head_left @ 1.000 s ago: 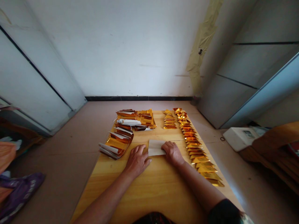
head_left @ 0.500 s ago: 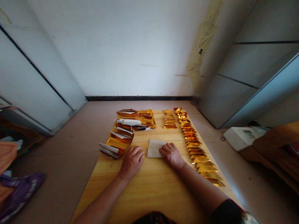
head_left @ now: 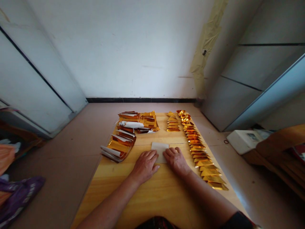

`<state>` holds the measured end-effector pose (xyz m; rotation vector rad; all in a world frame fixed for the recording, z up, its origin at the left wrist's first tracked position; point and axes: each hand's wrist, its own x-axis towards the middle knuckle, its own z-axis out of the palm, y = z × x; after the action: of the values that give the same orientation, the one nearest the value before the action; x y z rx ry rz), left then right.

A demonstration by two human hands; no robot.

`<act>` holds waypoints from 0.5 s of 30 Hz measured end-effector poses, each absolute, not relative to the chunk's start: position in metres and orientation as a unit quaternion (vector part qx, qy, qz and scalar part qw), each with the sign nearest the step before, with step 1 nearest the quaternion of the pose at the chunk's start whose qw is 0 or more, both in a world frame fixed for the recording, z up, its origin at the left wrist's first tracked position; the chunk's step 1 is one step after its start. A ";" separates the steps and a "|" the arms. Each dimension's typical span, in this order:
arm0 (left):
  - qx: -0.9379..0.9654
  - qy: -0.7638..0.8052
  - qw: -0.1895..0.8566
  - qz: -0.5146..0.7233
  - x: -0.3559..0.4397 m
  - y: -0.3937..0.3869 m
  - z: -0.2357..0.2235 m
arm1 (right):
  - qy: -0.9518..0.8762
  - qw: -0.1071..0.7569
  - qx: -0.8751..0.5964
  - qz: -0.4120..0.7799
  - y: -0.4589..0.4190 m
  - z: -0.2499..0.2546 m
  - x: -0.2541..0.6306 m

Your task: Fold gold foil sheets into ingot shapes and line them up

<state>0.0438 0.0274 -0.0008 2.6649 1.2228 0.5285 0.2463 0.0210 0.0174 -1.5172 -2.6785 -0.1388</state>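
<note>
A small pale sheet of paper (head_left: 160, 147) lies on the wooden table (head_left: 152, 194) between my hands. The fingers of my left hand (head_left: 145, 165) reach over its left edge, lying flat with the thumb apart. On the other side, my right hand (head_left: 175, 160) has its bent fingers closed on the right edge of the paper; its thumb is hidden. To the left sit loose bundles of gold foil paper (head_left: 116, 145) with white undersides. A long row of folded gold paper pieces (head_left: 197, 151) runs down the right side of the table.
A shorter row of folded gold pieces (head_left: 173, 122) stands at the table's far side, beside more foil sheets (head_left: 147, 118) and a white roll (head_left: 131, 124). A white box (head_left: 244, 141) is off to the right. A purple bag (head_left: 21, 197) lies on the floor at left.
My left hand has moved right from the bare tabletop onto the left edge of the paper. The right hand stays at the right edge, and the paper has shifted very slightly.
</note>
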 end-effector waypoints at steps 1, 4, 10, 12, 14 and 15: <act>0.892 0.409 0.081 0.175 0.043 0.027 0.000 | -0.865 0.030 -0.500 -0.044 0.018 0.016 0.249; 0.893 0.408 0.080 0.175 0.043 0.026 0.000 | -0.848 0.034 -0.528 -0.038 0.010 0.014 0.259; 0.893 0.408 0.074 0.178 0.044 0.025 -0.001 | -0.826 0.065 -0.559 -0.035 0.007 0.022 0.256; 0.891 0.412 0.071 0.179 0.045 0.024 0.000 | -0.836 0.074 -0.543 -0.031 0.009 0.023 0.248; 0.889 0.418 0.068 0.176 0.045 0.023 0.000 | -0.847 0.069 -0.527 -0.015 0.012 0.021 0.242; 0.888 0.420 0.068 0.174 0.045 0.023 0.000 | -0.847 0.067 -0.527 -0.007 0.013 0.019 0.242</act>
<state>0.0451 0.0227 0.0002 2.6758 1.2658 0.5234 0.2416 0.0134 0.0192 -1.5895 -2.5520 -0.0217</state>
